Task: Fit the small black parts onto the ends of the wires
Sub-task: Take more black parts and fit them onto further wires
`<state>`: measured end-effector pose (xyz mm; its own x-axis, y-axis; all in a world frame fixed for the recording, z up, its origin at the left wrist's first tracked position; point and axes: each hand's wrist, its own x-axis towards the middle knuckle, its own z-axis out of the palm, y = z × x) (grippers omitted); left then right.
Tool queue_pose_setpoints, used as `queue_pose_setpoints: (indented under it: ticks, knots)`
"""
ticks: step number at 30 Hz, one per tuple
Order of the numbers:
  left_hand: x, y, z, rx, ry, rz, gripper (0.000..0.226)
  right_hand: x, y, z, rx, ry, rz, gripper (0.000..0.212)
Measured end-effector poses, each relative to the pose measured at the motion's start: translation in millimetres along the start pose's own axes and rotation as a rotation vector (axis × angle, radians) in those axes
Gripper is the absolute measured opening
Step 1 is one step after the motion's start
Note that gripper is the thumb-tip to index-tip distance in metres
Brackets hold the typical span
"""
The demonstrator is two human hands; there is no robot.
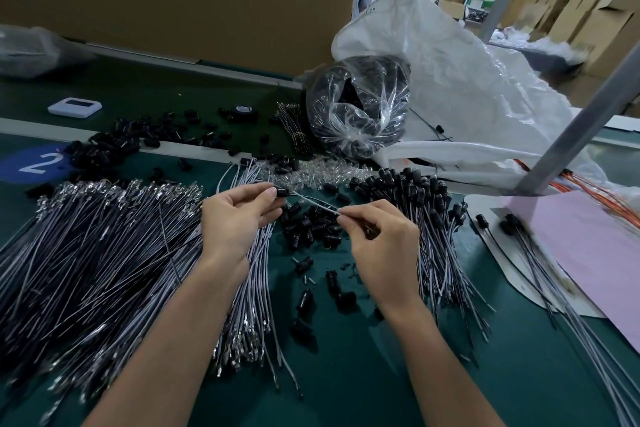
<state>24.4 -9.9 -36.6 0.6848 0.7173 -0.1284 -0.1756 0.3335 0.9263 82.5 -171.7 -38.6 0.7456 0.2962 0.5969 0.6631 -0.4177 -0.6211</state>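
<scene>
My left hand [239, 215] pinches a small black part [281, 192] between thumb and fingertips. A thin grey wire [311, 201] runs from that part to my right hand [377, 246], which pinches the wire near its other side. Both hands hover over the green table. Below and between them lies a loose heap of black parts [311, 225]. A large pile of bare grey wires [97, 246] spreads to the left. Wires with black parts fitted [415, 198] are bunched to the right.
More black parts [114, 146] are scattered at the back left, beside a blue disc marked 2 [34, 163]. A clear bag of black parts [360, 104] and a big white sack [467, 80] stand behind. Pink sheets [581, 253] and a grey post [571, 135] lie right.
</scene>
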Motion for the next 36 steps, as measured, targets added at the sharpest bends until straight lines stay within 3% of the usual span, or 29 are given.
queue_pose_setpoints:
  ticks: [23,36]
  knots:
    - [-2.5,0.0,3.2,0.038,-0.132,0.007,0.011,-0.6,2.1,1.0,-0.089,0.013,-0.030,0.012]
    - [-2.2,-0.8,3.1,0.030,-0.188,0.013,0.011,0.9,1.7,-0.9,0.002,0.098,0.012,0.010]
